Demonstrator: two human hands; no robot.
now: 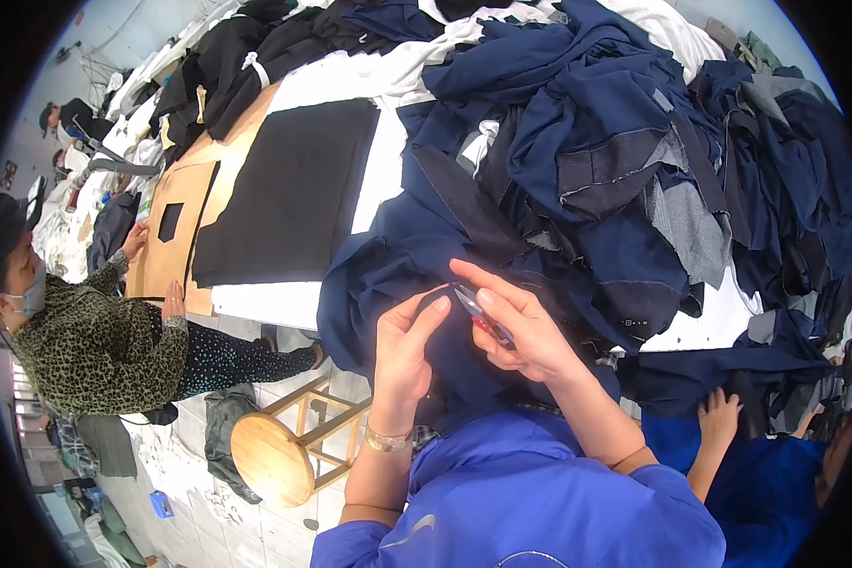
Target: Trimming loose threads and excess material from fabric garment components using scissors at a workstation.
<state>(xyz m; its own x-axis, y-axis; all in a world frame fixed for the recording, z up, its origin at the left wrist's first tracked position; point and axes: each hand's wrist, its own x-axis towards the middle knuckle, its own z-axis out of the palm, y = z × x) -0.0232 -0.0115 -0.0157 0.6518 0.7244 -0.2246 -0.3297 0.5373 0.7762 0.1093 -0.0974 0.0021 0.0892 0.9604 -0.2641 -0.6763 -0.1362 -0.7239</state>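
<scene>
My right hand (523,329) is closed around small thread snips (470,305) with metal blades and a touch of red on the handle. Their tips point up and left, close to the fingertips of my left hand (408,343). That left hand pinches an edge of a navy blue garment (364,284), thumb and fingers pressed together. The garment drapes over the table edge and onto my lap. The snips' tips look near the pinched edge, but whether they touch a thread is too small to tell.
A heap of navy garments (577,114) fills the table's right side. Black fabric panels (289,189) and a brown paper pattern (151,246) lie left, beside a co-worker (95,331). A wooden stool (273,459) stands below. Another person's hand (719,421) rests on fabric at right.
</scene>
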